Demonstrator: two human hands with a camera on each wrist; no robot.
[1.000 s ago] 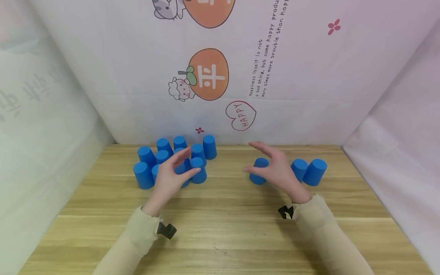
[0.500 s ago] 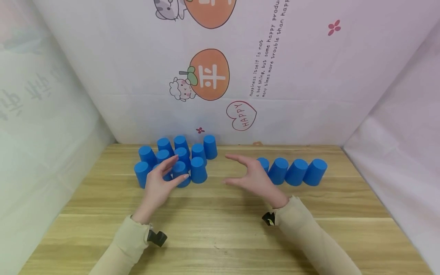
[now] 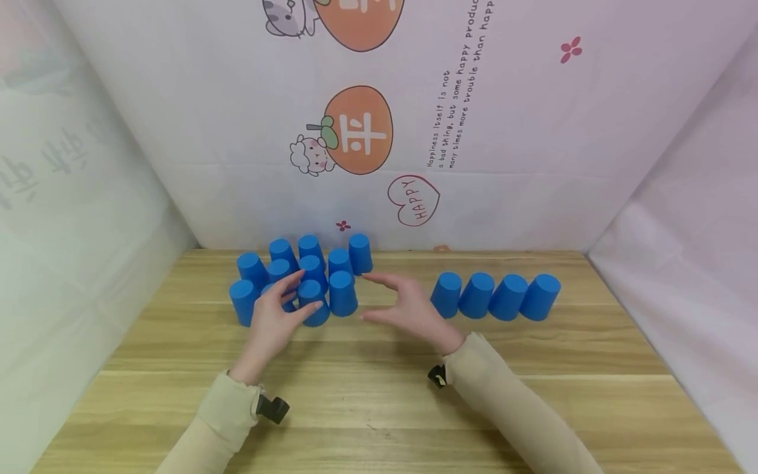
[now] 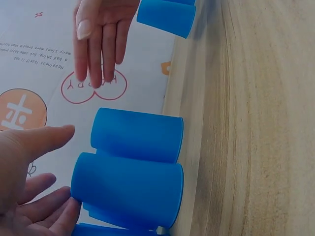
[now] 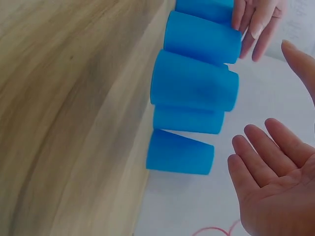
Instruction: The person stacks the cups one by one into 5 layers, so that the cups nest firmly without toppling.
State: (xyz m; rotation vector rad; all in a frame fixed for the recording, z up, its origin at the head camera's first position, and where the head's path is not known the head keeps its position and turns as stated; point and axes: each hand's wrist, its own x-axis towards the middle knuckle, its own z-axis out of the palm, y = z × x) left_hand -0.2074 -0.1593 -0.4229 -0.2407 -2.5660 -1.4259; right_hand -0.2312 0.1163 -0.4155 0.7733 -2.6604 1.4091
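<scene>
Blue cups stand upside down on a wooden table in two groups. At the left is a cluster of several, its front row including a cup by my left hand. That hand's thumb is spread away from its fingers, which lie right at the cup's narrow end in the left wrist view. My right hand hovers just right of the cluster's front right cup, fingers and thumb parted and holding nothing. In the right wrist view its fingers point toward the cups.
Several more cups form a side-by-side row at the right. A single cup stands at the cluster's back right, close to the printed white backdrop. White side walls flank the wooden table.
My right hand has moved left, away from the right row, where another cup now stands clearly visible. My left hand has shifted slightly left and down, then stayed put.
</scene>
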